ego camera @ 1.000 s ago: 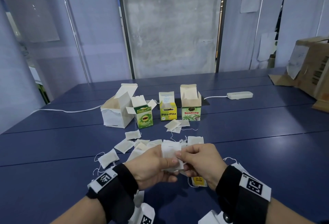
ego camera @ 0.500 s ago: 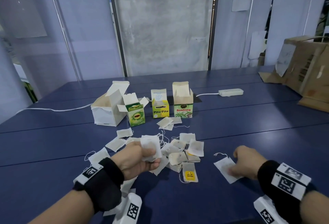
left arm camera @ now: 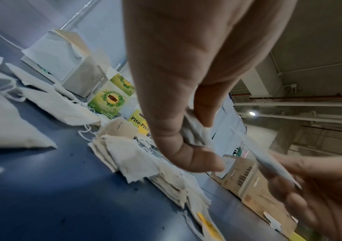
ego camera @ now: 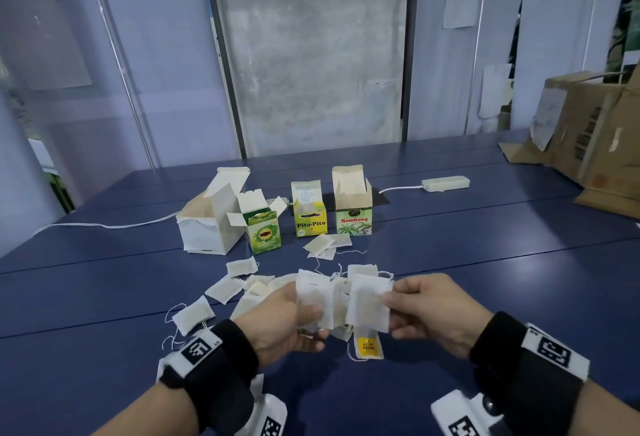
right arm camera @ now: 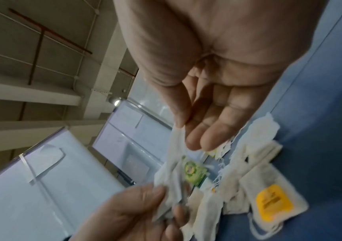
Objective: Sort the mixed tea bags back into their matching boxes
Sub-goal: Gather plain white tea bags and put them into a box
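My left hand (ego camera: 311, 318) grips a small stack of white tea bags (ego camera: 313, 297) above the blue table, thumb on top (left arm camera: 194, 135). My right hand (ego camera: 389, 307) pinches another white tea bag (ego camera: 369, 304) by its edge between thumb and fingers (right arm camera: 181, 128), held close beside the left hand's stack. Under both hands lies a loose pile of tea bags (ego camera: 256, 292); one has a yellow tag (ego camera: 368, 347). Behind stand open boxes: a white box (ego camera: 211, 224), a green box (ego camera: 265, 233), a yellow Pito-Pito box (ego camera: 309, 219) and a Sambong box (ego camera: 354, 216).
A few tea bags (ego camera: 325, 245) lie just in front of the Pito-Pito and Sambong boxes. A white power strip (ego camera: 445, 183) with its cable lies behind them. Brown cardboard boxes (ego camera: 588, 134) stand at the table's far right.
My right hand lifted a tea bag from the table at the right and brought it left, up to the left hand. The left hand kept its tea bags and rose slightly.
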The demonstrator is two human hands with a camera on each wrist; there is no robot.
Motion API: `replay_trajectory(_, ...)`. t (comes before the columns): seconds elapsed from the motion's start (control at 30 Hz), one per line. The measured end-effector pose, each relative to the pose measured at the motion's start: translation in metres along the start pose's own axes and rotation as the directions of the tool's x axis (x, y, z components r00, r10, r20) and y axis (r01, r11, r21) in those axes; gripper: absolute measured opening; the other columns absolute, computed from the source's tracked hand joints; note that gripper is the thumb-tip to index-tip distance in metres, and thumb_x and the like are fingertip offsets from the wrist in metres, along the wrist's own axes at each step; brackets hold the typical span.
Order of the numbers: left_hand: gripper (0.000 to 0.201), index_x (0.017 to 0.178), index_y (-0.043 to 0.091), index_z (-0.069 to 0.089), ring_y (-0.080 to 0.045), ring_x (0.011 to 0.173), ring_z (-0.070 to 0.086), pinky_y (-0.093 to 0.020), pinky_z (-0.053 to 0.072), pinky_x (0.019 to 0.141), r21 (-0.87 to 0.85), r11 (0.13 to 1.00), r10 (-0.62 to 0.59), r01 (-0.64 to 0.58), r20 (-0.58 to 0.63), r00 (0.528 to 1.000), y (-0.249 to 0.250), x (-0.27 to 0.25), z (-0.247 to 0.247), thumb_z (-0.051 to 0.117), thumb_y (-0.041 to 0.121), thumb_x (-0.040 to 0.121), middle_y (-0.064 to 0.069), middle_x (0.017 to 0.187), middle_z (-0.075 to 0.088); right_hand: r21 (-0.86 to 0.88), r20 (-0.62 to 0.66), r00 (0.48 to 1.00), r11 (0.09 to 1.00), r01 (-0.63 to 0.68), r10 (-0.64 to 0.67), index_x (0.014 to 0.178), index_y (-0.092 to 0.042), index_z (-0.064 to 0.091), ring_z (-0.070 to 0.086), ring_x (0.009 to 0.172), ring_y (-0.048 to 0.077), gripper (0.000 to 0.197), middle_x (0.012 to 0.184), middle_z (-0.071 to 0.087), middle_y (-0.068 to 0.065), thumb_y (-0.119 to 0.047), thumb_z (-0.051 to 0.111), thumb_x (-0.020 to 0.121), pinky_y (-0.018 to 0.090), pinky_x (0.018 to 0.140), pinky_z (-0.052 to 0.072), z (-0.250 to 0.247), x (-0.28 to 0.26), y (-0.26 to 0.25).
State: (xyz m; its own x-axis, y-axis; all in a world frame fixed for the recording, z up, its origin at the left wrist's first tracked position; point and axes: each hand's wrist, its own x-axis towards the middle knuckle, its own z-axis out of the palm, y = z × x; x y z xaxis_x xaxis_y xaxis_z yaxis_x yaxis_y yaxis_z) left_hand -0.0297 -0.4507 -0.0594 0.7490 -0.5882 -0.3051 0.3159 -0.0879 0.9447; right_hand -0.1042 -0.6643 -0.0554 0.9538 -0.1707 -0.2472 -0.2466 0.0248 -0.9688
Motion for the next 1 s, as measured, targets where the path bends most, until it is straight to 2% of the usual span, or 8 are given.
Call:
replay_trajectory(0.17, 0.022, 0.108, 0.012, 0.063, -0.021, 0.065, 0.056, -0.034, 0.051, 0.059, -0.028, 0.999, -0.02, 0.022, 0.072, 0.997, 0.006, -0.007, 0.004, 0.044, 0.01, 0.098, -0.011, 0.085, 0.066, -0.015, -0.061, 0.995, 0.997, 0.074, -0.075, 0.088, 0.004, 0.064, 0.061, 0.049, 0.016, 0.008, 0.062, 0.063, 0.011, -0.004, 0.065, 0.088, 0.026, 0.048, 0.056, 0.04, 0.005, -0.006)
replay_trajectory(0.3, 0.031, 0.111, 0.006, 0.057, -0.023, 0.068, 0.059, -0.034, 0.052, 0.058, -0.106, 0.993, -0.037, 0.048, 0.11, 0.993, 0.007, -0.012, -0.005, 0.04, 0.031, 0.101, -0.014, 0.089, 0.066, -0.07, -0.096, 0.986, 0.989, 0.13, -0.136, 0.085, 0.002, 0.065, 0.056, 0.048, 0.017, 0.009, 0.061, 0.059, 0.011, -0.005, 0.071, 0.084, 0.026, 0.045, 0.05, 0.06, 0.013, -0.004)
replay_trajectory(0.4, 0.02, 0.106, 0.008, 0.059, -0.019, 0.066, 0.058, -0.03, 0.052, 0.056, -0.031, 0.999, 0.014, -0.01, 0.134, 0.991, 0.001, -0.016, -0.012, 0.057, 0.021, 0.091, -0.009, 0.084, 0.068, -0.053, -0.067, 0.987, 0.989, 0.141, -0.144, 0.078, 0.001, 0.065, 0.049, 0.042, 0.016, 0.009, 0.053, 0.055, 0.009, -0.003, 0.071, 0.083, 0.023, 0.04, 0.044, 0.072, 0.019, 0.001)
replay_trajectory(0.47, 0.015, 0.108, 0.006, 0.059, -0.019, 0.063, 0.057, -0.029, 0.052, 0.054, -0.027, 1.0, 0.017, -0.014, 0.103, 0.995, -0.002, -0.016, -0.018, 0.053, 0.008, 0.094, -0.01, 0.08, 0.068, -0.074, -0.063, 0.986, 0.986, 0.148, -0.153, 0.073, -0.001, 0.068, 0.05, 0.041, 0.015, 0.011, 0.052, 0.057, 0.006, -0.003, 0.068, 0.084, 0.023, 0.04, 0.044, 0.072, 0.024, 0.004)
replay_trajectory(0.63, 0.013, 0.105, -0.003, 0.056, -0.023, 0.059, 0.062, -0.03, 0.054, 0.051, -0.136, 0.99, -0.048, 0.039, -0.061, 0.997, -0.001, -0.013, -0.049, 0.048, 0.0, 0.095, -0.017, 0.075, 0.066, -0.427, -0.243, 0.934, 0.894, 0.138, -0.261, 0.06, -0.013, 0.069, 0.057, 0.055, 0.015, 0.024, 0.062, 0.065, -0.001, -0.007, 0.064, 0.083, 0.029, 0.055, 0.049, 0.021, 0.048, 0.012)
replay_trajectory(0.8, 0.015, 0.104, -0.004, 0.055, -0.034, 0.07, 0.069, -0.035, 0.059, 0.058, -0.366, 0.929, -0.107, 0.054, -0.127, 0.986, 0.01, -0.007, -0.064, 0.047, -0.001, 0.092, -0.025, 0.091, 0.07, -0.758, -0.169, 0.973, 0.652, -0.027, -0.157, 0.089, -0.018, 0.069, 0.059, 0.076, 0.011, 0.008, 0.093, 0.068, -0.001, -0.013, 0.065, 0.083, 0.018, 0.061, 0.046, -0.029, 0.068, 0.017)
replay_trajectory(0.9, 0.011, 0.101, -0.003, 0.053, -0.037, 0.069, 0.07, -0.035, 0.06, 0.057, -0.491, 0.871, -0.123, 0.039, -0.14, 0.982, 0.017, -0.002, -0.062, 0.048, 0.001, 0.091, -0.025, 0.087, 0.07, -0.831, -0.102, 0.989, 0.555, -0.026, -0.106, 0.113, -0.017, 0.064, 0.06, 0.103, 0.015, 0.032, 0.116, 0.064, 0.0, -0.021, 0.069, 0.082, 0.024, 0.087, 0.048, -0.03, 0.08, 0.012)
replay_trajectory(1.0, 0.015, 0.1, -0.003, 0.055, -0.034, 0.063, 0.068, -0.034, 0.059, 0.055, -0.532, 0.846, -0.111, 0.023, -0.134, 0.985, 0.021, 0.003, -0.062, 0.053, 0.006, 0.088, -0.022, 0.081, 0.068, -0.883, -0.016, 0.997, 0.469, 0.023, -0.08, 0.131, -0.018, 0.054, 0.055, 0.117, 0.015, 0.053, 0.131, 0.056, -0.003, -0.022, 0.071, 0.08, 0.02, 0.093, 0.042, -0.023, 0.088, 0.005)
